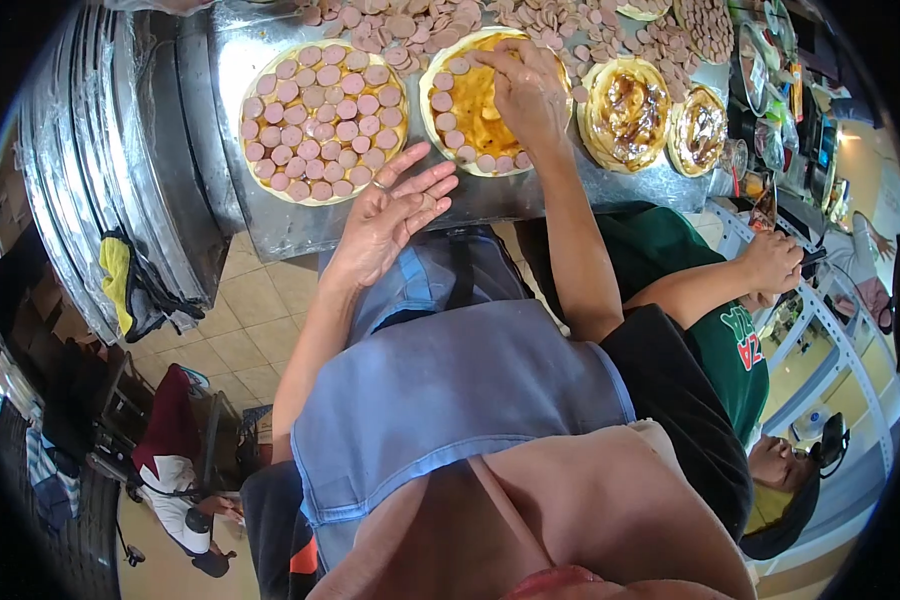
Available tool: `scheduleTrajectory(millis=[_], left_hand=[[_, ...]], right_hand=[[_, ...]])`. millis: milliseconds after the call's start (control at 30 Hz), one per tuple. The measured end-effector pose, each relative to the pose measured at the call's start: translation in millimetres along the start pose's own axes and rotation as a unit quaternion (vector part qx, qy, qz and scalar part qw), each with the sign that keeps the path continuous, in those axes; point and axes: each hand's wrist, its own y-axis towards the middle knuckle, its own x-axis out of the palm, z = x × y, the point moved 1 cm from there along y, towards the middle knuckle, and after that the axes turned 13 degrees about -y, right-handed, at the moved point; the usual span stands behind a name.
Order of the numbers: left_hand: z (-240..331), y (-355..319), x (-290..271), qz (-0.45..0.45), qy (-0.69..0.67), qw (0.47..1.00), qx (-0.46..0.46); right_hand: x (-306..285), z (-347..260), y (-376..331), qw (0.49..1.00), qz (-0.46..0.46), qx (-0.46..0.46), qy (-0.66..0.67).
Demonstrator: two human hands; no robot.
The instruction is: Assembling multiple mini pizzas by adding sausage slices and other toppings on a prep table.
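Observation:
My right hand (532,98) is over a pizza base (490,88) spread with orange-brown sauce. Its fingers are bent and closed near the far edge, and what they pinch, if anything, is hidden. Pink sausage slices (445,121) line that base's left and near rim, while its middle shows bare sauce. My left hand (390,215) is held in front of the table, between two pizzas, its fingers spread and no object visible in it. Left of it lies a pizza (322,120) covered all over with sausage slices.
Loose sausage slices (410,30) pile along the table's far side. Two sauced bases (625,112) (698,130) sit to the right. Stacked metal trays (120,170) stand at left, with a yellow-and-black glove (120,285) hanging there. Close on my right, a person in green (675,250) holds something dark.

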Motion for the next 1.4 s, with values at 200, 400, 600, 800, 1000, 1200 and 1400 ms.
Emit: scheduleTrajectory(millis=[200,400,600,800,1000,1200,1400], left_hand=[[1,1,-1,-0.002,-0.006,1.000,0.000],[3,0,-5,-0.005,-0.013,1.000,0.005],[10,-2,-2,0.004,-0.007,1.000,0.012],[26,-8,5,0.023,0.025,0.999,0.037],[69,-7,10,0.075,0.127,0.982,0.120],[141,17,-2,0.157,0.374,0.869,0.283],[192,56,-15,0.201,0.327,0.850,0.362]], right_hand=[[0,-2,1,1.000,-0.006,0.001,0.004],[-2,-12,-4,0.999,-0.018,0.001,0.029],[-2,-14,-3,0.998,-0.042,0.002,0.037],[-1,-9,6,0.998,-0.008,0.009,0.065],[6,0,42,0.996,0.019,-0.009,0.086],[19,-4,60,0.995,-0.095,-0.039,-0.015],[24,-6,75,0.988,-0.143,-0.046,-0.028]])
